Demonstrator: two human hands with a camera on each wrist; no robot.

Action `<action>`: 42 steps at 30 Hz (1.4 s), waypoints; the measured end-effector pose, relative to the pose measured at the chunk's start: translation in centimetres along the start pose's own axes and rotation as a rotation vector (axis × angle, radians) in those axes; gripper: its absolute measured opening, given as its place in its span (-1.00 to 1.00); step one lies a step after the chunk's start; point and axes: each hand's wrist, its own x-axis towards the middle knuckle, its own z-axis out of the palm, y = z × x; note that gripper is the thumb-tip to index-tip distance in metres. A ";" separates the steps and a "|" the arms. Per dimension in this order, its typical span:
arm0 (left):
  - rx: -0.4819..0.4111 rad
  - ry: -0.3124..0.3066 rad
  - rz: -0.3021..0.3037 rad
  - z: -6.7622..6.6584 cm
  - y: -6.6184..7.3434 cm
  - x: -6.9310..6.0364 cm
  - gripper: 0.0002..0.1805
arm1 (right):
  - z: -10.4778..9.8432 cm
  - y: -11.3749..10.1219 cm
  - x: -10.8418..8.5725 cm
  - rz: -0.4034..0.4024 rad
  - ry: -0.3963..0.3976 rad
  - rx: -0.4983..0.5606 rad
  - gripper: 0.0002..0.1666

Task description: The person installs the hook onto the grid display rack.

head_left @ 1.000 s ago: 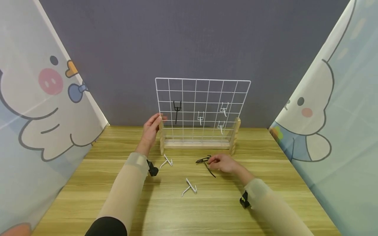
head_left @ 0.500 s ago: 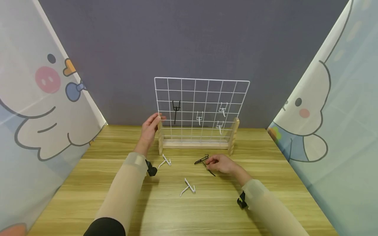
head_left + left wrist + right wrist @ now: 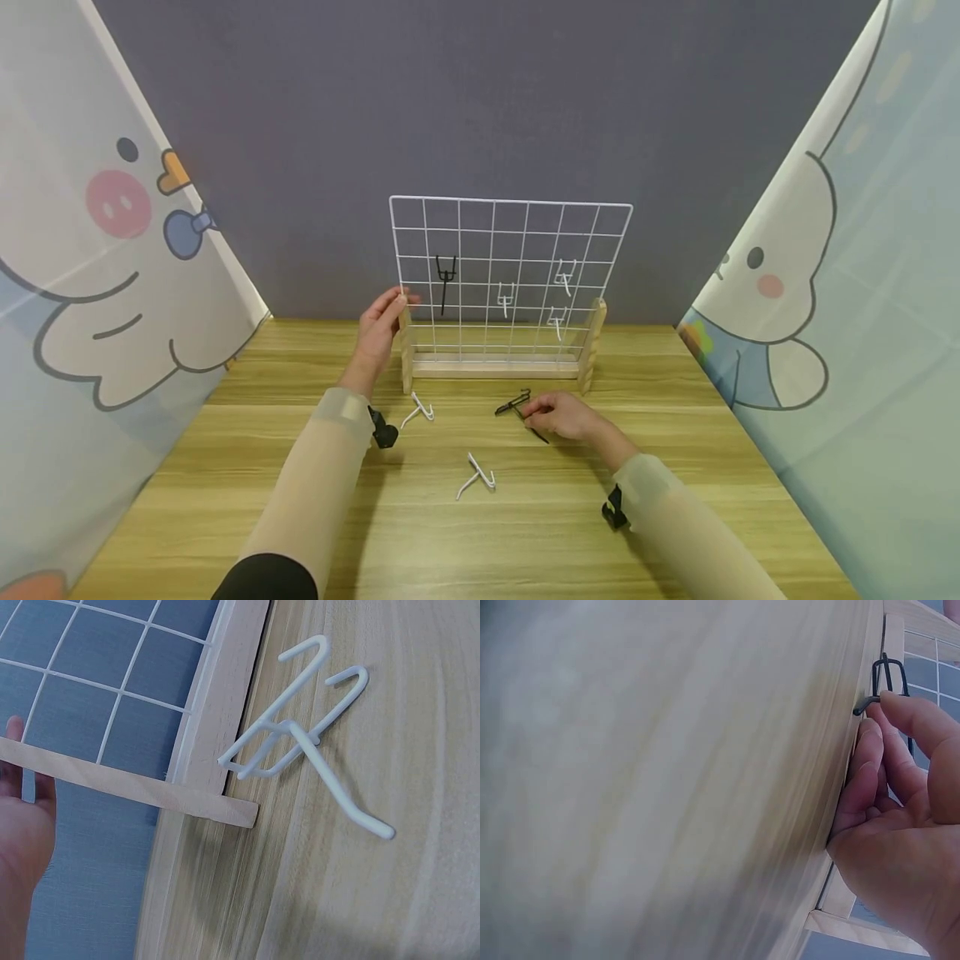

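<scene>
A white wire grid panel (image 3: 511,362) stands upright in a wooden base. My left hand (image 3: 377,332) holds the base's left wooden post (image 3: 407,354), fingers partly hidden behind it. Above the table, my right hand (image 3: 564,416) pinches the stem of a black wire hook (image 3: 512,406) between thumb and fingers; the right wrist view shows its bent tip (image 3: 866,705) beyond the thumb. One black hook (image 3: 444,287) hangs on the grid's left side. White hooks hang at the middle (image 3: 506,300), upper right (image 3: 565,277) and lower right (image 3: 557,322).
Two white hooks lie on the wooden table (image 3: 300,483): one (image 3: 417,409) near the left post, another (image 3: 477,477) closer to the front. A grey wall (image 3: 510,100) rises behind the grid. Cartoon-printed curtains (image 3: 67,350) flank both sides.
The black hook in my right hand has tilted slightly, its wire end and stem tip rising a little. My left hand keeps its hold on the post. The whole head view has shifted slightly.
</scene>
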 end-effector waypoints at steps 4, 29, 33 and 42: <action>0.008 0.000 -0.002 0.0 0.0 -0.1 -0.83 | 0.1 0.0 0.1 0.006 0.009 -0.001 -0.70; 0.002 -0.010 0.001 -0.1 0.0 -0.1 -0.83 | 0.7 -0.5 -0.2 0.050 0.028 0.147 -0.70; 0.007 -0.007 -0.006 0.0 0.1 -0.1 -0.83 | 0.6 -0.1 0.1 0.059 0.028 0.177 -0.70; 0.002 -0.003 -0.017 0.0 0.1 0.0 -0.83 | 0.4 0.0 0.1 0.057 0.042 0.163 -0.67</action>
